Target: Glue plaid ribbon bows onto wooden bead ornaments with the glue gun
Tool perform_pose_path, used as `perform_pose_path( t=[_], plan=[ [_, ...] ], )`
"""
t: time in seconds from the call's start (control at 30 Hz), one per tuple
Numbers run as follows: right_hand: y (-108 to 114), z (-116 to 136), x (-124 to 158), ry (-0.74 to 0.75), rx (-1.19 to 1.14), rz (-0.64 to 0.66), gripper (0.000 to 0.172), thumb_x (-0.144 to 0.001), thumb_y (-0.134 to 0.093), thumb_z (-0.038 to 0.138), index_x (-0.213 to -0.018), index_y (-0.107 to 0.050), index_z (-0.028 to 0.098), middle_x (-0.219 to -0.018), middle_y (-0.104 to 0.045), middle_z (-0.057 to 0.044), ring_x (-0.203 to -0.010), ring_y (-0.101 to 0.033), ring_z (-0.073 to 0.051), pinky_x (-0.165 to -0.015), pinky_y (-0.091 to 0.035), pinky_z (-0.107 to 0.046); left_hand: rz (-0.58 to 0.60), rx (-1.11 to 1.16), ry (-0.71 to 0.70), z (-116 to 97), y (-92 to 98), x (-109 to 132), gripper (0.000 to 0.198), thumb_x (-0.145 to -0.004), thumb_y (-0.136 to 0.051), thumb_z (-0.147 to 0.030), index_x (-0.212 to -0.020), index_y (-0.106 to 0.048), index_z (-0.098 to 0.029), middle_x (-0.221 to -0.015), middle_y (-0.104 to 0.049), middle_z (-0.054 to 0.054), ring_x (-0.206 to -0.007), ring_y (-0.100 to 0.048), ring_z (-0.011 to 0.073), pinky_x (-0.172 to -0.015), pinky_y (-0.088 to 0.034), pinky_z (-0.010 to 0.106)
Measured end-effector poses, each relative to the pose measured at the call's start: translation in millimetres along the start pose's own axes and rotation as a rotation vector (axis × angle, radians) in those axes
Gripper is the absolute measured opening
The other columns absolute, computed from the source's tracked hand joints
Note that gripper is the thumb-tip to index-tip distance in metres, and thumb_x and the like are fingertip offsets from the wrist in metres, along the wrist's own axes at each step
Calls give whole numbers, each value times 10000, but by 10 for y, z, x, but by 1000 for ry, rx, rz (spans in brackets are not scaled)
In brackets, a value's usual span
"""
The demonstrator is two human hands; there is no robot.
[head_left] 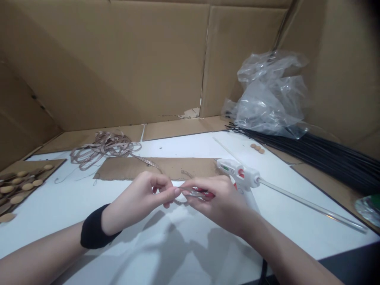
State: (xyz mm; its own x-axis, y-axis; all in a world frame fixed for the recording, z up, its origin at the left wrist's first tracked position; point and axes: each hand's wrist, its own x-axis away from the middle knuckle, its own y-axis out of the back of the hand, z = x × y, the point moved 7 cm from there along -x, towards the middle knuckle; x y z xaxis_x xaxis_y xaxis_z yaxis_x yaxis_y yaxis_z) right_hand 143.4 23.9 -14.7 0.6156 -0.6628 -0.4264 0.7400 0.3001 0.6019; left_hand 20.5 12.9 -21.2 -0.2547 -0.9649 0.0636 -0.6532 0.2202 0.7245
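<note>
My left hand (157,190) is closed in a pinch on a narrow brown-and-white checked ribbon (148,161), which trails back to a loose heap. In my right hand (218,200) are what look like small red-handled scissors (204,194), their metal part pointing left towards my left fingertips. Fingers cover most of this tool. A ribbon loop (181,202) hangs just below the fingertips, and a short ribbon piece (186,173) lies behind them on a cardboard strip (127,168). Both hands nearly touch above the white table.
A white glue gun (237,171) with a long clear glue stick (311,204) lies right of my hands. Black rods (326,158) and a plastic bag (267,95) sit at back right. Several round tan pieces (26,186) rest on cardboard at left. Cardboard walls (133,59) enclose the table.
</note>
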Motion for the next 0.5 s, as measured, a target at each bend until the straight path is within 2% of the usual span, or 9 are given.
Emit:
perform_pose_path(
  t=[0.2,0.5],
  plan=[
    [-17,-17,-8,-38,17,14,117,-718,-567,128,-776,-653,183,-679,-670,6,-573,-563,-108,-554,-397,-188,12,-24,20,17,-20,-1,280,-782,-491,-305,-556,-591,-173,-546,-606,-20,-549,-535,124,-551,-364,223],
    [-52,-18,-16,-40,53,33,125,-671,-551,96,-730,-598,196,-588,-547,43,-508,-431,-81,-512,-329,-176,31,-20,4,22,-62,4,280,-784,-488,-317,-583,-615,-170,-555,-629,-10,-550,-540,128,-554,-372,227]
  ],
)
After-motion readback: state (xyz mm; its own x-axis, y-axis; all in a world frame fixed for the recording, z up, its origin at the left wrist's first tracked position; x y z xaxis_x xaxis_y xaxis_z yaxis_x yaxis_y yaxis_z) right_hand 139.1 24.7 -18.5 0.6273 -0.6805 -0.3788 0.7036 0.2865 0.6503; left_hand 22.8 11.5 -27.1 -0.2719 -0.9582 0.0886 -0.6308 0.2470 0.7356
